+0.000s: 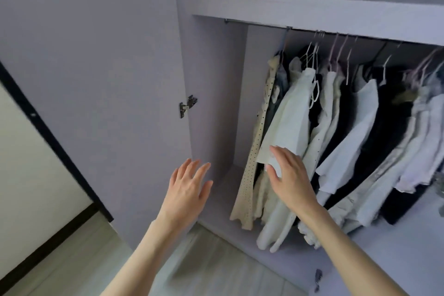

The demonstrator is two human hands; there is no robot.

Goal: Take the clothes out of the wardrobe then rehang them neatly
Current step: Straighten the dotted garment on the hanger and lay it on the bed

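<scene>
An open lilac wardrobe (216, 103) holds several garments on hangers along a metal rail (257, 23). They are bunched to the right: a cream dotted dress (249, 170) at the left end, then a pale white top (288, 122), then more white and black clothes (374, 132). My right hand (290, 178) touches the hem of the pale white top with straight fingers. My left hand (189, 187) hovers with fingers spread in front of the bare left part of the wardrobe, holding nothing.
The wardrobe door (96, 79) stands open on the left, with a hinge (187, 106) at its edge. A shelf (312, 7) runs above the rail. Pale floor (216, 267) lies below. A dark-framed white panel (28, 163) is at far left.
</scene>
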